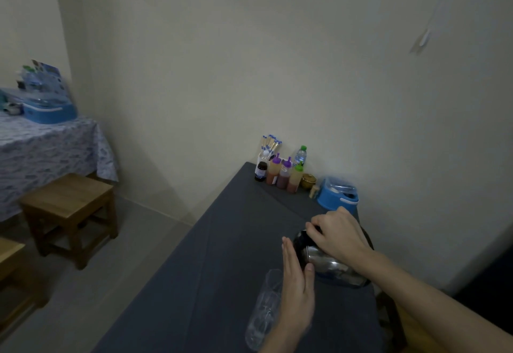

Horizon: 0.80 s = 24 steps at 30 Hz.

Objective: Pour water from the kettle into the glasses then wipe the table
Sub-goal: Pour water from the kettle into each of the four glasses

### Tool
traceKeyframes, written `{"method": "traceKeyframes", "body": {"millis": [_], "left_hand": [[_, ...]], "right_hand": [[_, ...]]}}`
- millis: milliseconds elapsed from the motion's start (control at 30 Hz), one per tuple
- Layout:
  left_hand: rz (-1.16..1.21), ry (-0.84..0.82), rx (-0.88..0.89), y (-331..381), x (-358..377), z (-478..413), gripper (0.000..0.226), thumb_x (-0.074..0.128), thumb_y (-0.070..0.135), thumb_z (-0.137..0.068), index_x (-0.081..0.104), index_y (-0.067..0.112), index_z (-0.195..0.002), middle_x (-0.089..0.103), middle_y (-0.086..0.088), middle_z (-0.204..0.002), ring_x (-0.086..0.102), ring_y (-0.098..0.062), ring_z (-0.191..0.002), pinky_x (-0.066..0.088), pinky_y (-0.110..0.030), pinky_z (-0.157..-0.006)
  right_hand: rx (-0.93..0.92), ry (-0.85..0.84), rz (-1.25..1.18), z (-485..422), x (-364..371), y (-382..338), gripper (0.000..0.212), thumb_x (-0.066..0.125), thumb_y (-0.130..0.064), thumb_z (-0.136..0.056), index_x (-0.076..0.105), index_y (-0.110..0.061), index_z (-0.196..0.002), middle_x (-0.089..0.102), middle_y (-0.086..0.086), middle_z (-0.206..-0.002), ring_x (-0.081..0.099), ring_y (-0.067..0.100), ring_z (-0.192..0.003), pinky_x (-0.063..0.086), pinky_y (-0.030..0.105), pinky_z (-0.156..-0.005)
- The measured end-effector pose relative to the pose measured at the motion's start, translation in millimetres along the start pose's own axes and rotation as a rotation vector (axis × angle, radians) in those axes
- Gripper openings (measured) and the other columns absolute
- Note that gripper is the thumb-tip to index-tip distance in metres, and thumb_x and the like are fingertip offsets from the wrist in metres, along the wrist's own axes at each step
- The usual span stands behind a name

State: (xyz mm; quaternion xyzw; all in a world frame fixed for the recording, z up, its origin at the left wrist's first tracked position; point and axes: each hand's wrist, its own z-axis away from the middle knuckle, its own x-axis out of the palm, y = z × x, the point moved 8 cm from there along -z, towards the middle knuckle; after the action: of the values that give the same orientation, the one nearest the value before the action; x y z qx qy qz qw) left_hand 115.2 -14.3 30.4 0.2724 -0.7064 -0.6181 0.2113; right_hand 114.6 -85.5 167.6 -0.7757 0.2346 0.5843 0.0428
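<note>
A steel kettle (327, 262) with a black lid stands on the dark grey tablecloth (222, 255) near the right edge. My right hand (337, 232) rests on top of it, fingers curled over the black lid. My left hand (295, 288) is held flat and upright beside the kettle's left side, fingers together and straight, holding nothing; I cannot tell whether it touches the kettle. Clear glasses (265, 311) stand just left of that hand, partly hidden by it.
At the table's far end stand sauce bottles (281, 173), a water bottle (300, 155), a stick holder (269, 145), a small brown pot (308, 180) and a blue container (337, 193). A wooden stool (70, 214) and a second clothed table (47, 152) are at left.
</note>
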Motion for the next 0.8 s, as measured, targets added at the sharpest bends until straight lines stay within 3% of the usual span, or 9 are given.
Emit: {"method": "traceKeyframes", "body": {"millis": [100, 267, 333, 433, 500, 600, 700, 800], "left_hand": [[0.001, 0.001, 0.005, -0.8, -2.2, -0.3, 0.088, 0.017, 0.087, -0.073, -0.021, 0.042, -0.138, -0.024, 0.021, -0.154, -0.012, 0.002, -0.144, 0.004, -0.022, -0.118], [-0.004, -0.011, 0.009, 0.7, -3.3, 0.4, 0.063, 0.028, 0.047, -0.098, -0.02, 0.04, -0.138, -0.022, 0.02, -0.154, -0.012, 0.003, -0.144, 0.003, -0.02, -0.118], [-0.007, -0.02, 0.012, 1.1, -2.8, 0.6, 0.063, 0.03, 0.042, -0.099, -0.02, 0.04, -0.138, -0.022, 0.019, -0.155, -0.012, 0.003, -0.144, 0.003, -0.02, -0.118], [-0.008, -0.045, 0.008, 1.4, -1.1, 1.1, 0.064, 0.031, 0.042, -0.1, -0.02, 0.039, -0.139, -0.02, 0.019, -0.155, -0.011, 0.003, -0.144, 0.003, -0.021, -0.118], [-0.025, -0.072, 0.016, 2.4, 0.6, 0.8, 0.064, 0.028, 0.052, -0.097, -0.019, 0.04, -0.139, -0.019, 0.021, -0.155, -0.011, 0.003, -0.144, 0.002, -0.02, -0.118], [-0.129, -0.118, 0.066, 6.7, 3.7, -3.8, 0.077, 0.02, 0.072, -0.083, -0.02, 0.037, -0.139, -0.021, 0.021, -0.154, -0.014, 0.003, -0.143, -0.004, -0.008, -0.112], [-0.292, -0.215, 0.121, 14.2, 11.3, -9.7, 0.071, 0.02, 0.056, -0.093, -0.02, 0.025, -0.143, -0.021, 0.015, -0.155, -0.018, 0.0, -0.143, -0.008, -0.005, -0.109], [-0.406, -0.326, 0.169, 22.1, 23.6, -12.9, 0.063, 0.026, 0.035, -0.103, -0.011, 0.017, -0.15, -0.02, 0.011, -0.155, -0.017, -0.001, -0.143, -0.009, -0.01, -0.111]], "right_hand": [[-0.017, 0.009, 0.019, -1.6, 0.3, -2.1, 0.039, 0.052, -0.031, -0.092, 0.047, -0.027, -0.054, 0.044, -0.008, -0.046, 0.042, 0.01, -0.046, 0.04, 0.032, -0.067], [-0.028, -0.002, 0.011, -0.3, 1.6, -2.0, 0.041, 0.049, -0.032, -0.094, 0.039, -0.029, -0.054, 0.033, -0.01, -0.045, 0.031, 0.004, -0.046, 0.034, 0.031, -0.066], [-0.02, -0.014, 0.005, 2.0, 3.3, -0.1, 0.042, 0.047, -0.033, -0.095, 0.035, -0.031, -0.054, 0.033, -0.01, -0.046, 0.032, 0.003, -0.047, 0.033, 0.031, -0.067], [0.013, 0.016, -0.033, 8.7, 3.0, 6.1, 0.039, 0.047, -0.032, -0.096, 0.048, -0.029, -0.058, 0.045, -0.009, -0.049, 0.038, 0.005, -0.048, 0.034, 0.031, -0.067], [0.054, 0.047, -0.04, 15.9, 5.0, 14.8, 0.038, 0.047, -0.033, -0.097, 0.06, -0.024, -0.062, 0.056, -0.006, -0.053, 0.049, 0.01, -0.051, 0.038, 0.032, -0.068], [0.16, 0.07, -0.15, 31.8, 14.0, 35.6, 0.041, 0.046, -0.033, -0.098, 0.051, -0.03, -0.058, 0.053, -0.008, -0.051, 0.052, 0.011, -0.054, 0.038, 0.033, -0.07], [0.286, 0.102, -0.327, 51.9, 24.3, 57.8, 0.045, 0.047, -0.031, -0.098, 0.042, -0.032, -0.053, 0.048, -0.009, -0.048, 0.048, 0.005, -0.051, 0.036, 0.034, -0.07], [0.445, 0.166, -0.526, 79.9, 36.0, 81.1, 0.044, 0.048, -0.031, -0.098, 0.051, -0.025, -0.054, 0.051, -0.006, -0.047, 0.051, 0.005, -0.048, 0.037, 0.03, -0.062]]}}
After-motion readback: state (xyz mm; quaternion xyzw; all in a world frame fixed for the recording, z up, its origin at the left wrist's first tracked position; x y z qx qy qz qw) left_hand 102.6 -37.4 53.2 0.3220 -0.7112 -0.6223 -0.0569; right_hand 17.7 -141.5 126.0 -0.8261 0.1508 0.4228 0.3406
